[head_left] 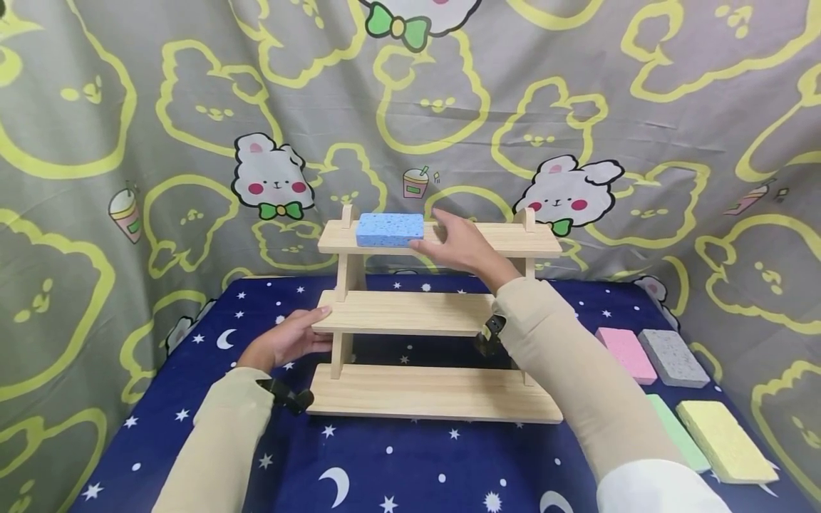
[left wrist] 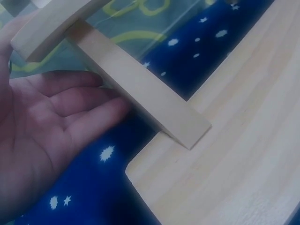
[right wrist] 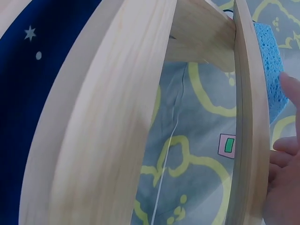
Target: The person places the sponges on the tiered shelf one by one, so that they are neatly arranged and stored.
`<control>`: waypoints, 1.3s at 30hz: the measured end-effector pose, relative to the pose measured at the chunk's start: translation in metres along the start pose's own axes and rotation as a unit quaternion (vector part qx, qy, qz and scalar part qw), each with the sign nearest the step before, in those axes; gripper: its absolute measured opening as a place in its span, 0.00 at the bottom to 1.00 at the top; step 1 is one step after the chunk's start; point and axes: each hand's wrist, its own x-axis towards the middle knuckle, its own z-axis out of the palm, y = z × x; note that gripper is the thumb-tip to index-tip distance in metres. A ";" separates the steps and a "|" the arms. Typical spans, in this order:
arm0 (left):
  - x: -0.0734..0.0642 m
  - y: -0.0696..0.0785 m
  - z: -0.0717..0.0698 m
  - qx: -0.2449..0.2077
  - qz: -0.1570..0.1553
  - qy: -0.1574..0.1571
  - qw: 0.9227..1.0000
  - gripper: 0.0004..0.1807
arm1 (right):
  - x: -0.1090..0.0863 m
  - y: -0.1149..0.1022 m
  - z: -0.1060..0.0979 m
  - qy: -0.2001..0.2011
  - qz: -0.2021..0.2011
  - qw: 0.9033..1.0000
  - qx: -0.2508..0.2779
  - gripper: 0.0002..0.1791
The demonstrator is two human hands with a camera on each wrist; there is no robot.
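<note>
A three-tier wooden display shelf (head_left: 410, 392) stands on the cloth. A speckled blue sponge (head_left: 390, 229) lies flat toward the left of its top tier. My right hand (head_left: 465, 246) is at the sponge's right end, thumb against or close beside the front corner, fingers spread and not wrapped round it. In the right wrist view, the blue sponge (right wrist: 269, 65) shows past the top board, near the thumb. My left hand (head_left: 291, 338) holds the middle tier's left end, thumb on top and fingers below. In the left wrist view, its fingertips touch the upright support (left wrist: 140, 89).
At the right of the star-and-moon cloth (head_left: 385, 463) lie a pink sponge (head_left: 627, 355), a grey sponge (head_left: 673, 358), a green sponge (head_left: 676, 431) and a yellow sponge (head_left: 727, 440). A patterned grey curtain (head_left: 442, 85) hangs behind the shelf and along both sides.
</note>
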 end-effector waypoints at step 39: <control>0.000 -0.001 -0.001 -0.013 0.003 0.000 1.000 0.37 | -0.079 0.072 -0.047 0.098 0.054 0.991 -0.071 0.44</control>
